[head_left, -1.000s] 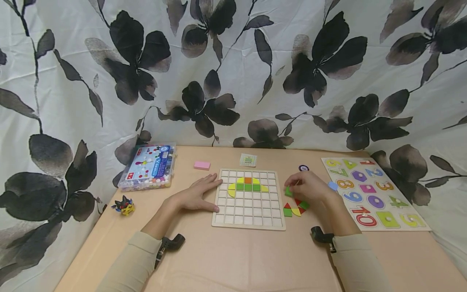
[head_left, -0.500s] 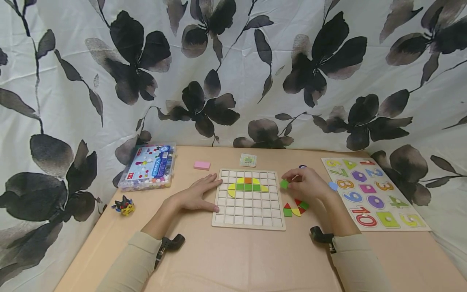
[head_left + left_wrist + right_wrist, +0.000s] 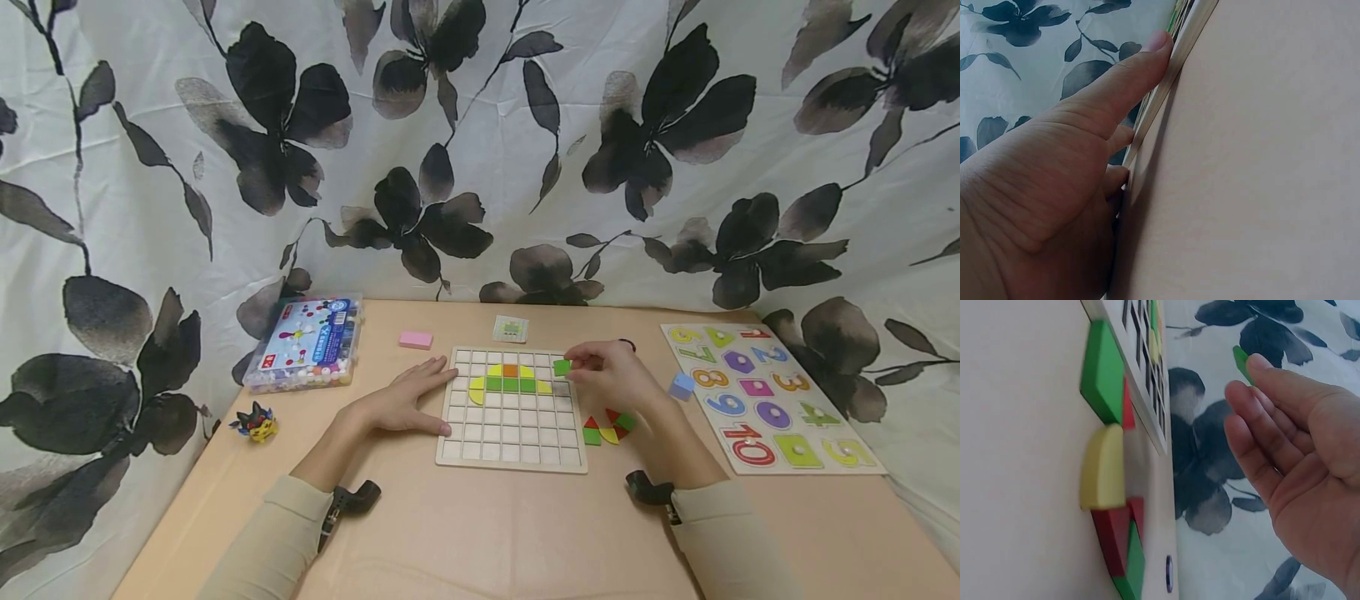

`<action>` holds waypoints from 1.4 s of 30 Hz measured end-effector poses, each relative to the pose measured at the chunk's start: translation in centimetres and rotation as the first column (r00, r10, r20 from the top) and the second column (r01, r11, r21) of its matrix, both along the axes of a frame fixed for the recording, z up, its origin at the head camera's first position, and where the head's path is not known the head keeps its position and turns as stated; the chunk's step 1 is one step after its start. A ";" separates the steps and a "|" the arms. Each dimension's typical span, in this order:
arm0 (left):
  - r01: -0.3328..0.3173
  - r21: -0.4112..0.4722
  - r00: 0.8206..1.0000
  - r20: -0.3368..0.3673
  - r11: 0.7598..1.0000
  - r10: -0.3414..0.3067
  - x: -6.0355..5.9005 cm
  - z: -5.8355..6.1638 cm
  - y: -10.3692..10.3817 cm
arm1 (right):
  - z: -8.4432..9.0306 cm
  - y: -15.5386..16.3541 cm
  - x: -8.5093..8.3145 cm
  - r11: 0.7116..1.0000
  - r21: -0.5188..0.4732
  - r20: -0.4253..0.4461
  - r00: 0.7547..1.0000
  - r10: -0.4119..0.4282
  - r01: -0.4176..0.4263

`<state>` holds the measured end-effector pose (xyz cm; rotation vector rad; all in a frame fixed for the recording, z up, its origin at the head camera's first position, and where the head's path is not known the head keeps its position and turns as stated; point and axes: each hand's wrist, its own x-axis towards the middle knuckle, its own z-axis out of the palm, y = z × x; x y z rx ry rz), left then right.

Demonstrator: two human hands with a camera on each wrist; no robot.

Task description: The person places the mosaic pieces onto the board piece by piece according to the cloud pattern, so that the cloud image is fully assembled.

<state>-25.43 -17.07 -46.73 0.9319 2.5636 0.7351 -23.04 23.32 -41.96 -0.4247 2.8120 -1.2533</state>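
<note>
The right hand (image 3: 617, 379) pinches a green tile (image 3: 562, 367) between thumb and fingertips, held just above the grid board (image 3: 512, 436) at its 2 o'clock corner. In the right wrist view the tile (image 3: 1242, 364) shows only as a green sliver at the fingertips (image 3: 1259, 362), with the other fingers lying nearly straight.

The left hand (image 3: 408, 398) lies flat on the worktop (image 3: 480, 533) with fingers released and straight, grasping nothing; its fingertips touch the board's 9 o'clock edge. The left wrist view shows the thumb (image 3: 1124, 78) pressed against that wooden edge (image 3: 1175, 62).

On the board, a yellow, orange and green pattern (image 3: 508, 380) fills cells toward 12 o'clock. Loose tiles (image 3: 606, 428) in red, green and yellow lie just off the board at 3 o'clock, near the right wrist. Further toward 3 o'clock sit a blue piece (image 3: 681, 386) and a number puzzle (image 3: 772, 396). At 10 o'clock are a pink block (image 3: 416, 339) and a plastic box (image 3: 306, 343); a small card (image 3: 511, 329) lies at 12 o'clock, and a toy figure (image 3: 255, 422) stands at 9 o'clock, well apart.
</note>
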 end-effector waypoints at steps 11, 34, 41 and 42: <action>0.005 0.000 1.000 -0.015 1.000 -0.005 -0.1 -0.2 0.0 | -0.4 -3.0 0.0 0.998 -0.043 -0.082 0.996 0.042 -0.046; -0.004 -0.010 1.000 -0.006 1.000 0.004 -0.2 -0.4 -0.1 | -2.9 -9.2 -0.2 0.987 -0.074 -0.029 0.990 0.141 -0.143; -0.001 -0.008 1.000 -0.004 1.000 0.001 -0.2 -0.4 0.0 | -3.9 -10.5 0.0 0.985 -0.020 -0.032 0.985 0.169 -0.170; -0.001 -0.008 1.000 -0.006 1.000 0.001 -0.2 -0.5 -0.1 | -4.1 -10.5 -0.1 0.985 -0.012 -0.035 0.985 0.169 -0.170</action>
